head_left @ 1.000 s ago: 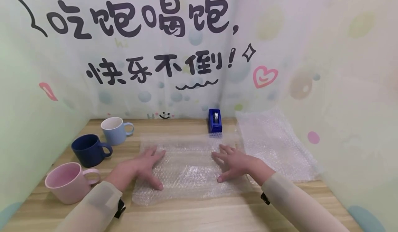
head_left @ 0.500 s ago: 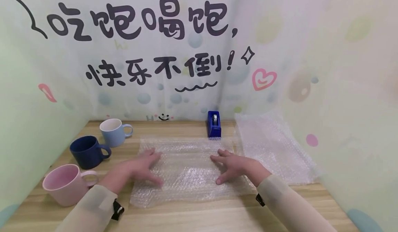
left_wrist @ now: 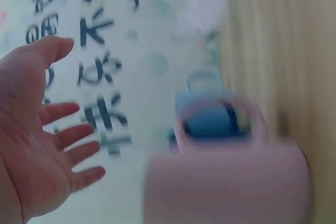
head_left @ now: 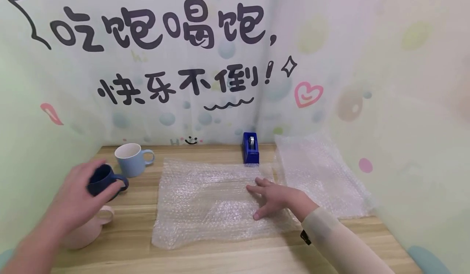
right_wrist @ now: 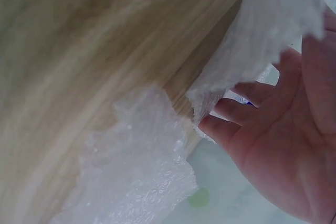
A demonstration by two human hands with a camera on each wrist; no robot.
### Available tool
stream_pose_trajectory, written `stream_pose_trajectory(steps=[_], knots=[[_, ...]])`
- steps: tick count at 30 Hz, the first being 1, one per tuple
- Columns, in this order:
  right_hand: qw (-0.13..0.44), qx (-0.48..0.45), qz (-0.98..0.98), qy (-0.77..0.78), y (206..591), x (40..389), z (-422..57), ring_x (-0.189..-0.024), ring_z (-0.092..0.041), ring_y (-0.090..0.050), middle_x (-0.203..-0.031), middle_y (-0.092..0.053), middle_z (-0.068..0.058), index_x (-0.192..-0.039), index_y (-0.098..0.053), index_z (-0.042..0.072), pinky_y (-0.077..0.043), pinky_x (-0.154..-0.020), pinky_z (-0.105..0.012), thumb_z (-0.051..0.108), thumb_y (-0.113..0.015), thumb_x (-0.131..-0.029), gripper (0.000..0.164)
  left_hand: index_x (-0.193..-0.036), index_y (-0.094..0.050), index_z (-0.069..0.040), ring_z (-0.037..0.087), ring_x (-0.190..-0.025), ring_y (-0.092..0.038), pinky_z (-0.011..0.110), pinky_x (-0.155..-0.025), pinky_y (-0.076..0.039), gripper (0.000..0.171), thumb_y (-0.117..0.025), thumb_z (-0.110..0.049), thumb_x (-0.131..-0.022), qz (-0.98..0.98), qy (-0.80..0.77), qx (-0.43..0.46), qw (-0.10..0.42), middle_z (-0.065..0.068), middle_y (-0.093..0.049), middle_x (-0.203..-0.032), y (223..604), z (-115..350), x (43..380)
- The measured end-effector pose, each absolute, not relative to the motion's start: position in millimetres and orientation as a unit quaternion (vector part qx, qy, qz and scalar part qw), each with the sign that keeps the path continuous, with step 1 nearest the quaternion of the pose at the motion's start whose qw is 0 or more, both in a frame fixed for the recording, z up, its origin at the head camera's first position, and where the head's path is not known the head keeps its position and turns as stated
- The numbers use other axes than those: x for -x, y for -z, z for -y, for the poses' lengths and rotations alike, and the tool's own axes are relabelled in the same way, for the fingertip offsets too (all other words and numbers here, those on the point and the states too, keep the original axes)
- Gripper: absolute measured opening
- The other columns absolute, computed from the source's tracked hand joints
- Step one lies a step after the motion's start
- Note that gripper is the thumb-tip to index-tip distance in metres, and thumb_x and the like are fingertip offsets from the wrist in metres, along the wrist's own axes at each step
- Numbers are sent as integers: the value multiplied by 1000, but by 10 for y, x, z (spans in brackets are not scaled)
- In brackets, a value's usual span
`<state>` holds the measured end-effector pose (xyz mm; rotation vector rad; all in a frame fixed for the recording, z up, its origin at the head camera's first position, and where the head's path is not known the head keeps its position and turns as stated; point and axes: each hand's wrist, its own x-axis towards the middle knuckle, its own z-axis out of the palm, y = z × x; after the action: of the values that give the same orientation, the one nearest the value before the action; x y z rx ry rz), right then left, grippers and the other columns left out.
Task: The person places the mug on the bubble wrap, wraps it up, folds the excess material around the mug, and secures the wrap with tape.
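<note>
A sheet of bubble wrap (head_left: 205, 200) lies on the wooden table in front of me. On its right part rests my right hand (head_left: 273, 197), fingers spread. My left hand (head_left: 75, 194) is in the air at the left, fingers parted and holding nothing; the left wrist view shows its bare palm. In the head view it partly covers a navy mug (head_left: 104, 180) and a pink mug (head_left: 85, 234). The pink mug is blurred in the left wrist view, its handle in front of the other mugs. A light blue mug (head_left: 131, 164) with a white inside stands behind them.
Behind the sheet stands a blue tape dispenser (head_left: 251, 151). More bubble wrap (head_left: 319, 180) lies at the right, against the side wall. A printed curtain or wall covering (head_left: 205, 114) closes off the back of the table.
My left hand has lifted off the bubble wrap and moved left over the mugs. The right hand has stayed in its place on the sheet.
</note>
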<state>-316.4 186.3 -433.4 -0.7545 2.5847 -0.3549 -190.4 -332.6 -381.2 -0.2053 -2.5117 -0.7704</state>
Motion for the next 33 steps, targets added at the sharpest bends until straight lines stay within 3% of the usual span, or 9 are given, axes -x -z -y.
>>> stream_pose_trajectory(steps=[4, 7, 10, 12, 14, 16, 18, 22, 33], knots=[[211, 275, -930, 125, 4319, 3160, -1847, -169, -53, -10, -183, -13, -24, -173, -36, 23, -18, -131, -77, 56, -88, -88, 105, -163, -18, 22, 73, -142, -31, 85, -118, -25, 103, -72, -43, -104, 935, 303, -42, 181, 56, -32, -155, 3905, 3682, 1654], [210, 280, -929, 120, 4310, 3162, -1833, -168, -53, -11, -183, -14, -23, -173, -36, 24, -18, -131, -77, 57, -88, -88, 105, -162, 5, 23, 76, -141, -28, 87, -114, -29, 125, -71, -55, -102, 935, 316, -128, 100, 59, -17, -158, 4038, 3859, 1513], [209, 278, -930, 117, 4314, 3170, -1826, -169, -52, -11, -183, -13, -23, -173, -35, 25, -19, -130, -77, 58, -87, -88, 105, -159, 11, 26, 76, -135, -33, 87, -106, -38, 134, -74, -58, -99, 935, 317, -154, 46, 62, -16, -154, 4173, 3985, 1442], [210, 270, -932, 117, 4321, 3176, -1828, -169, -50, -11, -184, -12, -21, -173, -35, 27, -19, -131, -77, 59, -87, -87, 106, -156, 5, 30, 75, -128, -41, 78, -98, -53, 132, -75, -57, -99, 939, 310, -144, 32, 62, -24, -149, 4244, 4049, 1440], [210, 265, -934, 117, 4329, 3177, -1834, -169, -50, -11, -184, -12, -21, -173, -35, 27, -19, -131, -76, 59, -87, -87, 106, -154, -6, 33, 70, -119, -51, 52, -86, -63, 125, -77, -53, -98, 945, 304, -114, 39, 61, -34, -142, 4298, 4096, 1450], [210, 262, -934, 120, 4332, 3171, -1842, -170, -49, -11, -184, -13, -20, -173, -35, 27, -19, -131, -76, 58, -88, -87, 106, -151, -15, 33, 63, -109, -59, 30, -71, -56, 120, -78, -54, -98, 949, 298, -102, 37, 59, -41, -135, 4333, 4107, 1473], [210, 261, -934, 120, 4337, 3165, -1852, -169, -50, -11, -184, -13, -21, -173, -35, 27, -19, -131, -76, 58, -88, -86, 106, -148, -22, 32, 55, -102, -65, 18, -63, -44, 115, -80, -53, -97, 948, 300, -99, 38, 56, -48, -129, 4353, 4094, 1492], [210, 264, -934, 121, 4351, 3166, -1848, -169, -50, -11, -184, -13, -21, -173, -36, 26, -18, -131, -76, 58, -88, -86, 106, -144, -28, 33, 47, -96, -68, 20, -62, -45, 115, -82, -55, -94, 942, 306, -130, 40, 54, -53, -123, 4352, 4026, 1472], [216, 257, -934, 124, 4358, 3184, -1860, -171, -46, -9, -185, -11, -18, -173, -34, 29, -18, -132, -74, 59, -88, -86, 107, -137, -40, 29, 46, -94, -67, 22, -62, -42, 110, -88, -57, -88, 936, 297, -171, 74, 47, -61, -114, 4287, 3859, 1441]])
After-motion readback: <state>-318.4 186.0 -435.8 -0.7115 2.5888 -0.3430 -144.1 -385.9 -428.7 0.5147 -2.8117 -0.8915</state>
